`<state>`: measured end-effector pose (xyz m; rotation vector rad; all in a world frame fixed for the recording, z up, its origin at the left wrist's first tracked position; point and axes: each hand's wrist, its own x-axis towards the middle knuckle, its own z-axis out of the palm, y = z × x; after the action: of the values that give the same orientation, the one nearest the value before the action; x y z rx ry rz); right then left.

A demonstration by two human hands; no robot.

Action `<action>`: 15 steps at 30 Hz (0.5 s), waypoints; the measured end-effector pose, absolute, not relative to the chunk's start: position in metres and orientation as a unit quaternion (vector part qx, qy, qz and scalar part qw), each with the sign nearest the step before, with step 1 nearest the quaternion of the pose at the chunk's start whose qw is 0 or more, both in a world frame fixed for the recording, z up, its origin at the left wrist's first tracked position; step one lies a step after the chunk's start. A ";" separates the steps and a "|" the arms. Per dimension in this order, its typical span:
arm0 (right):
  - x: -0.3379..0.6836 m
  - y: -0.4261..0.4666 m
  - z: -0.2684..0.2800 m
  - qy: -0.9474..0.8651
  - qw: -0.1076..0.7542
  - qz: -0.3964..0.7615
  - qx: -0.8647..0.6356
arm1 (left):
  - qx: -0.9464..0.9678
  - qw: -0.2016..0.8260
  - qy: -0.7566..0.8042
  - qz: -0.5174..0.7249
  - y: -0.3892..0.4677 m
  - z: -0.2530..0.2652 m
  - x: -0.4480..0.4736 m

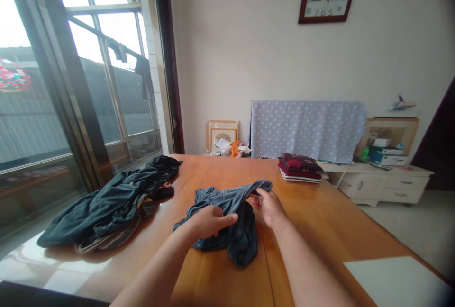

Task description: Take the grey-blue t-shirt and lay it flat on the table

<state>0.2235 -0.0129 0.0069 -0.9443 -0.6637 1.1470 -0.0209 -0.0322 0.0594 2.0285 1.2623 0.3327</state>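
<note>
A crumpled blue-grey garment [245, 236] with small pale stripes lies on the wooden table [298, 231] in front of me. Its exact kind is hard to make out in the folds. My right hand [268, 205] pinches the garment's upper right edge between thumb and fingers and lifts it a little off the table. On the garment's left part rests my left hand [211, 221], its thumb pointing right and its fingers curled into the cloth. The fingertips of the left hand are partly hidden.
A heap of dark clothes [103, 207] spreads along the table's left side. At the far right edge sits a folded stack of dark red clothes [300, 167]. A pale sheet [394, 278] lies at the near right. Behind stand a cloth-covered object [305, 129] and a white cabinet [384, 186].
</note>
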 end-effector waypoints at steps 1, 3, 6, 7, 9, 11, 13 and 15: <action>0.225 -0.013 0.007 -0.287 0.695 0.513 -0.413 | 0.805 0.321 0.490 0.092 -0.042 0.054 -0.019; 0.225 -0.013 0.007 -0.272 0.705 0.520 -0.397 | 0.831 0.222 0.504 0.076 -0.062 0.043 -0.011; 0.222 -0.012 0.008 -0.253 0.714 0.531 -0.380 | 0.831 0.114 0.532 0.111 -0.083 0.026 0.004; 0.221 -0.012 0.009 -0.249 0.718 0.529 -0.378 | 0.833 0.096 0.533 0.117 -0.086 0.022 0.007; 0.220 -0.012 0.014 -0.245 0.729 0.515 -0.379 | 0.834 0.081 0.532 0.121 -0.086 0.021 0.008; 0.222 -0.013 0.022 -0.247 0.740 0.495 -0.384 | 0.827 0.084 0.538 0.140 -0.078 0.028 0.000; 0.225 -0.015 0.034 -0.250 0.750 0.474 -0.387 | 0.804 0.101 0.553 0.194 -0.066 0.042 -0.014; 0.226 -0.019 0.047 -0.257 0.757 0.459 -0.388 | 0.767 0.148 0.560 0.276 -0.051 0.061 -0.029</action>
<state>0.2262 -0.0190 0.0472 -0.8448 -0.5608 1.0016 -0.0290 -0.0505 0.0609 2.2059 1.6107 0.7930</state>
